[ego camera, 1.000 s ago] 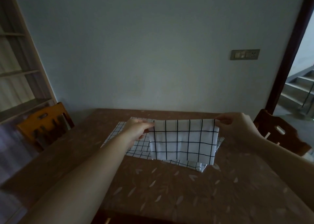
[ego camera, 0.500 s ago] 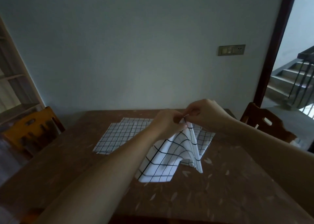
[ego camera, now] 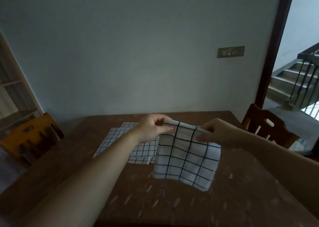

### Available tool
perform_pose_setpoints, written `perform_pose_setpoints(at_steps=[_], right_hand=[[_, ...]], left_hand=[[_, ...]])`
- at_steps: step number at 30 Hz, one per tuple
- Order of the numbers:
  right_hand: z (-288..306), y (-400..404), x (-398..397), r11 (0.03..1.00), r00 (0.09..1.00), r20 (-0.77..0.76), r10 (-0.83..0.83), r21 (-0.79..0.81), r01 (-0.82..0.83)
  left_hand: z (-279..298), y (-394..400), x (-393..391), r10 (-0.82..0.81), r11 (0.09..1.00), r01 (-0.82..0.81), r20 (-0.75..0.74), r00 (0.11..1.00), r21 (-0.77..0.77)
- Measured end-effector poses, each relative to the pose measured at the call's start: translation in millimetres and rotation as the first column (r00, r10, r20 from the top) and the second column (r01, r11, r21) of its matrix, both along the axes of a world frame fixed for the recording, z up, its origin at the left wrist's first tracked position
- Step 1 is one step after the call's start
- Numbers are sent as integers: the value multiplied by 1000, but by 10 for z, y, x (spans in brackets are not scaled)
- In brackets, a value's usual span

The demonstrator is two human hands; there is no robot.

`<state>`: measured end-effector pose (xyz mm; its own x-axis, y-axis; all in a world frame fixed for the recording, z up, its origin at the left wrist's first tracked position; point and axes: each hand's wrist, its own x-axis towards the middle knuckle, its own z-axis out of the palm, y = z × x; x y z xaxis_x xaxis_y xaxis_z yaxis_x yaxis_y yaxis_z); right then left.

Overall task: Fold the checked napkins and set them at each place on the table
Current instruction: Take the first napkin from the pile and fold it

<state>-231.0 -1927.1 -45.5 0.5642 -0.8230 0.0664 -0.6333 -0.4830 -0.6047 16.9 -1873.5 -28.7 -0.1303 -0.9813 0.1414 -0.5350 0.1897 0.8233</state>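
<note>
Table, brown with a pale leaf print, fills the lower half of the head view and stands against a plain grey-blue wall. No brand, label or writing can be read anywhere. Right of the wall, a dark door frame opens onto a staircase with a black railing. A shelf unit stands at the far left. One wooden chair sits at the table's left side and a darker chair at its right far corner.

Flat on the table, toward its far middle, lie the small-check napkins, overlapping each other and partly covered by the left forearm. In front of them, lifted off the table, hangs the folded large-check napkin, white with black lines; its lower edge droops close to the table surface, whether touching it I cannot tell.

The left hand has its grip closed on the napkin's upper left corner, thumb under and fingers curled over the top edge. The right hand pinches the upper right corner, thumb on the near face of the cloth. The two hands are near each other, with the top edge stretched between them.

On the wall, a switch plate sits right of centre.
</note>
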Motion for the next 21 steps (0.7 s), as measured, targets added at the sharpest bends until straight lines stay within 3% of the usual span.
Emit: perform_pose_setpoints(at_steps=[7, 13, 21], right_hand=[[103, -27, 50, 995, 1000, -23, 5, -98, -7], [217, 34, -49, 996, 978, 197, 62, -79, -48], [225, 40, -225, 999, 995, 98, 25, 20, -27]], left_hand=[[124, 45, -75, 47, 961, 37, 294, 955, -275], [140, 30, -20, 76, 971, -23, 216, 974, -239], [166, 7, 4, 42, 982, -7, 185, 982, -188]])
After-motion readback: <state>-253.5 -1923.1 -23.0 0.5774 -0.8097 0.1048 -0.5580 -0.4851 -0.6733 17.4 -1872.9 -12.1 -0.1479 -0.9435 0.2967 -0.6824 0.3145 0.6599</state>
